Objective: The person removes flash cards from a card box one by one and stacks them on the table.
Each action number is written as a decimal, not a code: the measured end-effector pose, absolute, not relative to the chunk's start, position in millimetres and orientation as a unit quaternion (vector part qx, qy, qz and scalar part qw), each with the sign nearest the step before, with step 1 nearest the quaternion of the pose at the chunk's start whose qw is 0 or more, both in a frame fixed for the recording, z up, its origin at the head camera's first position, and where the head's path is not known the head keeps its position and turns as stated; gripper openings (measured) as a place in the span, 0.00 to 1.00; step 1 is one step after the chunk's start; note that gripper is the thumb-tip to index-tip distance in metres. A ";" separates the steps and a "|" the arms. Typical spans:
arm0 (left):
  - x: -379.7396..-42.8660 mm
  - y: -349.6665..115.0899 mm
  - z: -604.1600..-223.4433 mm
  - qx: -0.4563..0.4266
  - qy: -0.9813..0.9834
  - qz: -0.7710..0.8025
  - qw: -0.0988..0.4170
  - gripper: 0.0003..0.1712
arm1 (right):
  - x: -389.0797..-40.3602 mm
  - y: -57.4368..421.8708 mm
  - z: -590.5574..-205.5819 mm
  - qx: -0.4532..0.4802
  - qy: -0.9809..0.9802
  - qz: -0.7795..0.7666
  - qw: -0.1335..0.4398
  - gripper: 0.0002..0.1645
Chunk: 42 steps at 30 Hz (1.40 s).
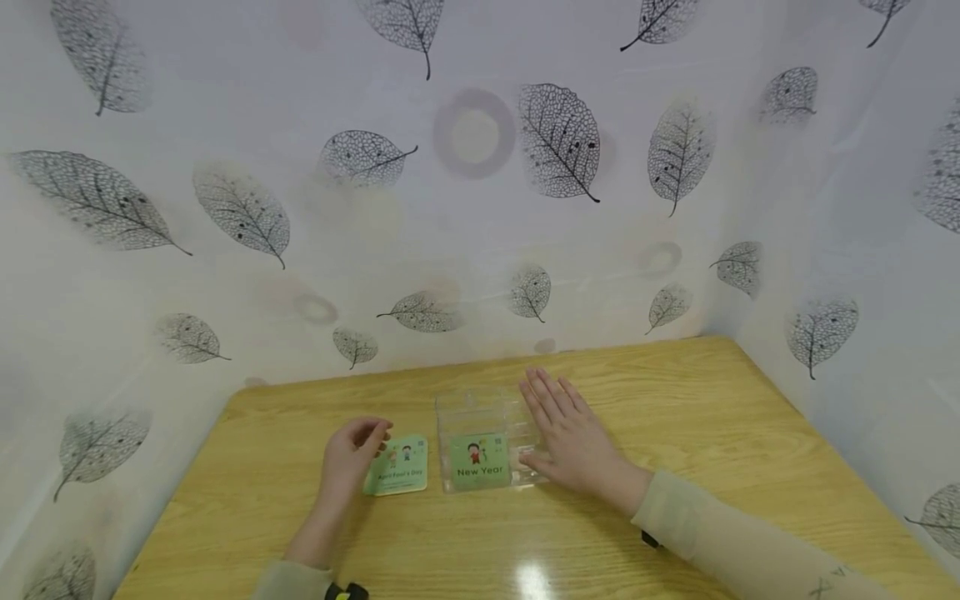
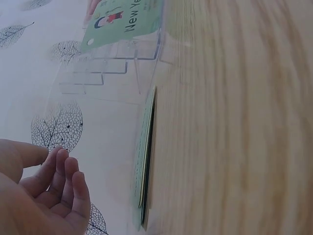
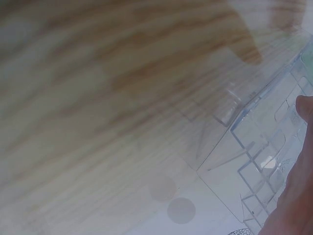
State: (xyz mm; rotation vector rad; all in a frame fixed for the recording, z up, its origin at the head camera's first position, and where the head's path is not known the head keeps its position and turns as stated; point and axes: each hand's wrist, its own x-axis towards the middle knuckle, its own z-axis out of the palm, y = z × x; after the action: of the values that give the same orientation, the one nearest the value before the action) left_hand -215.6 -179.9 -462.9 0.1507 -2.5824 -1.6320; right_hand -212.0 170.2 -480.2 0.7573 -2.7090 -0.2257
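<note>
A clear plastic card holder [image 1: 471, 410] with stepped compartments stands on the wooden table. In its front sits a green card [image 1: 480, 463] reading "New Year". My right hand [image 1: 577, 446] lies against the holder's right side, fingers straight and spread from the thumb. To the left of the holder is a small stack of green cards [image 1: 409, 477], "April Fool's Day" on top; the left wrist view shows its thin edge. Over the stack's left side hovers my left hand [image 1: 352, 454], fingers loosely bent and thumb near the index finger, with nothing between them.
The wooden table [image 1: 660, 400] has a light grain, and its back edge meets a white cloth [image 1: 480, 225] printed with dark skeleton leaves. The cloth also hangs along both sides. Light glares off the table near its front.
</note>
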 end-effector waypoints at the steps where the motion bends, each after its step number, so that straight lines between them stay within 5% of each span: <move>1: -215.2 -179.1 -462.8 0.049 -0.843 -0.534 0.041 0.11 | -212.0 170.2 -480.6 0.265 -0.948 -0.078 0.159 0.66; 42: -205.5 -142.6 -461.9 0.001 -0.826 -0.562 0.039 0.07 | -212.2 171.1 -484.2 0.261 -0.948 -0.066 0.170 0.67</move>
State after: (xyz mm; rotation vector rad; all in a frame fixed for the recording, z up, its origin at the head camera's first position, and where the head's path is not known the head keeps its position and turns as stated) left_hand -205.5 -142.6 -461.9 0.0043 -2.5333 -1.7230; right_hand -212.2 171.1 -484.2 0.7419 -2.6925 -0.1866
